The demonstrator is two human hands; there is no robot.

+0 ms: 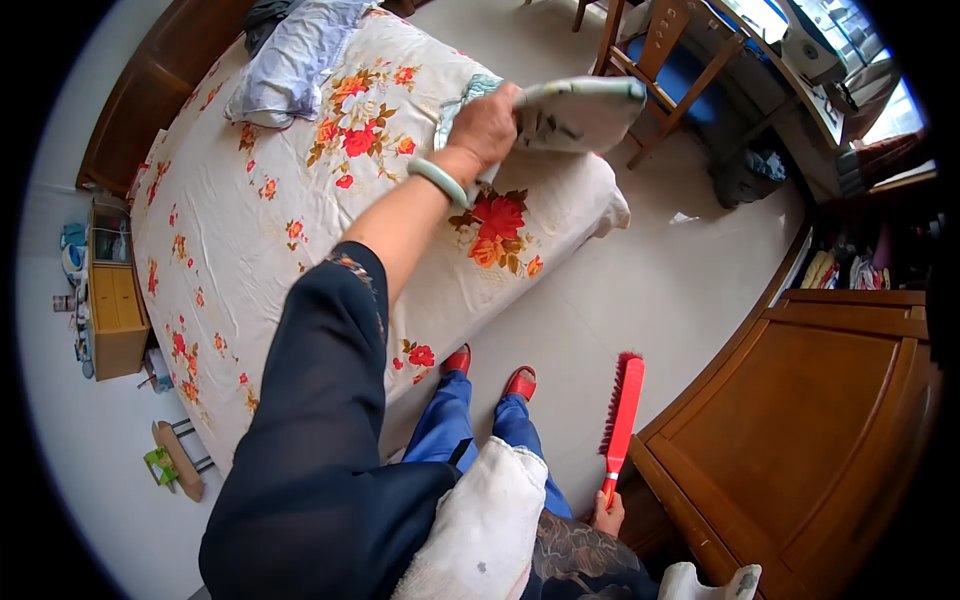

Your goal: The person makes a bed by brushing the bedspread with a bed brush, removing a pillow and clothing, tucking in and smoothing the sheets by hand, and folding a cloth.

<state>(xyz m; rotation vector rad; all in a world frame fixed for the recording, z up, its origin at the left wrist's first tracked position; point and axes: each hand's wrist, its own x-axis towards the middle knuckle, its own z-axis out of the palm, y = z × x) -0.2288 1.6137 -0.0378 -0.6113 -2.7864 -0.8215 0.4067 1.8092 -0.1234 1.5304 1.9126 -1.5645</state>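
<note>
Brush (625, 400) extends from right hand (607, 514), patterned cloth (582, 118) from left hand (484, 126).

bed (225, 245) | floral sheet (270, 215) | on it: pale crumpled cloth (290, 75), dark cloth (266, 18)

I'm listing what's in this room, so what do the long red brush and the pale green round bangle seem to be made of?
The long red brush looks like smooth moulded plastic, from its even, bright colour; its dark reddish bristles are probably synthetic.

The pale green round bangle looks polished and stone-like, perhaps jade, from its milky tone; glass or resin is possible.
</note>
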